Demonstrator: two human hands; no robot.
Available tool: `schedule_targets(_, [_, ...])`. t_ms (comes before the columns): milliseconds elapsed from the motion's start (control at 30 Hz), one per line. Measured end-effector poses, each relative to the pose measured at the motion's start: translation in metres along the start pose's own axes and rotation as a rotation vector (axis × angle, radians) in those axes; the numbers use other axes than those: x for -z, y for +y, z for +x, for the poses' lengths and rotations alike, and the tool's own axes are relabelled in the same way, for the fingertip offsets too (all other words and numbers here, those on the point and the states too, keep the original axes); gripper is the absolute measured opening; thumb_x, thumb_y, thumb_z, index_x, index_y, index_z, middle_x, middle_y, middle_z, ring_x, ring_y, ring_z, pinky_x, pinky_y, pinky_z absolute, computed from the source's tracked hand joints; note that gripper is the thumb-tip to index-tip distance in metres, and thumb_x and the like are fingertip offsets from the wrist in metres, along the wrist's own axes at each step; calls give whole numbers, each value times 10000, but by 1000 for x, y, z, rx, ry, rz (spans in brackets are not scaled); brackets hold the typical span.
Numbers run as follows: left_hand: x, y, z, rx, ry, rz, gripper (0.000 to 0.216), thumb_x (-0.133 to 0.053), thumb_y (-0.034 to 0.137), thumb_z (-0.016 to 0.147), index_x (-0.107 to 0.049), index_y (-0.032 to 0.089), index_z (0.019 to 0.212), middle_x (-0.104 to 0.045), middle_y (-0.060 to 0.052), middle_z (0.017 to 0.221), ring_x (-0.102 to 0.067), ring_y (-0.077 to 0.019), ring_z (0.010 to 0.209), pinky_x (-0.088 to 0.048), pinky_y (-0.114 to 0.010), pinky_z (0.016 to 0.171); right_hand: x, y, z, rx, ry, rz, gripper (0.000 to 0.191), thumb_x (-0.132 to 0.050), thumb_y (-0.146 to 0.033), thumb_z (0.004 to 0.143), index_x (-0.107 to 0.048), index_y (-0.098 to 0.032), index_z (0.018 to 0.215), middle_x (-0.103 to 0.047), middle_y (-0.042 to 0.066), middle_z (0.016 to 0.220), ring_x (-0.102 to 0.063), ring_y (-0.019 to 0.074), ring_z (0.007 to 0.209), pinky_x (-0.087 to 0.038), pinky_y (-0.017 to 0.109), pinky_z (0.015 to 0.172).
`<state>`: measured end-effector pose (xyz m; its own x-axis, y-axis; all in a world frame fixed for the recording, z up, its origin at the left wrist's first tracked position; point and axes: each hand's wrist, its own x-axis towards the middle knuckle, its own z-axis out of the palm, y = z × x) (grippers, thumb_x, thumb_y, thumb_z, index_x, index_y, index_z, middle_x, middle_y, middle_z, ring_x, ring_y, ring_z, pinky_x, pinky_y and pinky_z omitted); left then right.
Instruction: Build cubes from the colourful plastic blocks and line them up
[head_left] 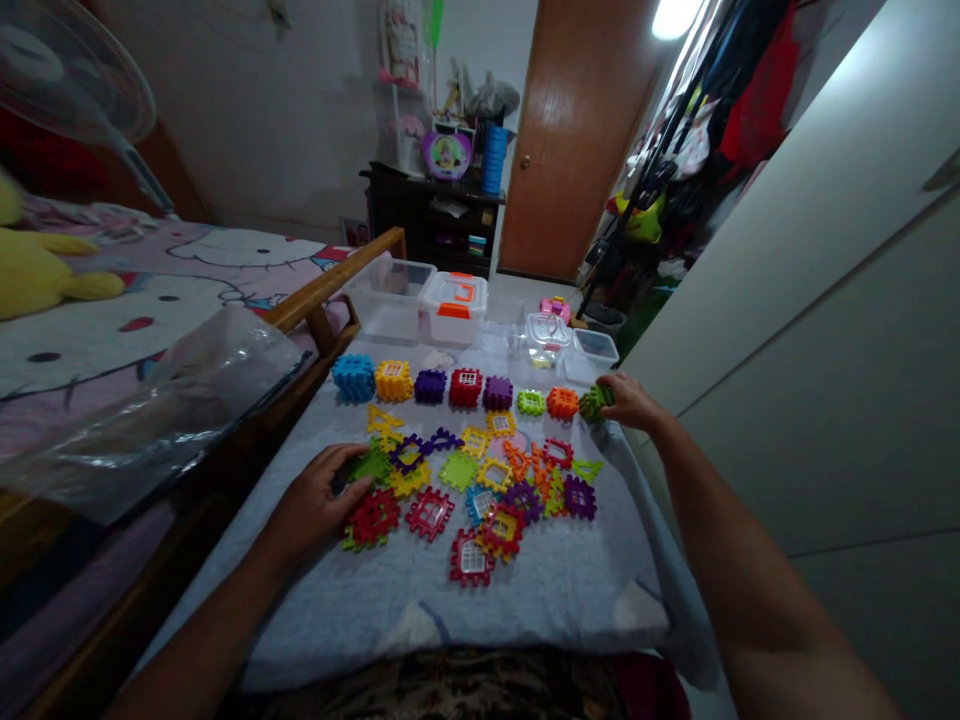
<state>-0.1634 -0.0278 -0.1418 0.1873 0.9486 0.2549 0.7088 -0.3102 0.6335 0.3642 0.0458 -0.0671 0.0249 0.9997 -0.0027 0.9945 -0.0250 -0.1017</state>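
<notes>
My right hand (631,402) is at the right end of a row of stacked plastic building tiles, its fingers closed on a dark green stack (595,402). At the left of the loose tiles, my left hand (319,495) pinches a green tile (373,463) between thumb and fingers. A red tile (375,516) lies just below that thumb, over a lime one. Along the row stand blue (353,378), yellow (394,380), dark blue (430,386), red (466,388), purple (498,391), lime (531,402) and orange (562,402) stacks. Several mixed tiles lie scattered in front, including a purple one (579,497).
Behind the row stand a clear bin (390,300), a lidded box with orange latches (454,308) and smaller clear containers (592,347). A wooden bed rail (337,280) with a plastic bag (195,390) borders the left. A white cabinet (810,300) flanks the right.
</notes>
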Motion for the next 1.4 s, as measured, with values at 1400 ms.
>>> schedule_targets(1400, [0,7,1,66,3,-27,436,-597,507,800,-644,195,1101,-672,-89,1129,-644,-259,1044,-505,-393,959,-12,-100,-93,282,44,446,274,-547,-211,836,-631,-177,1095,-682,103,1057,-640,223,943,-505,366,843])
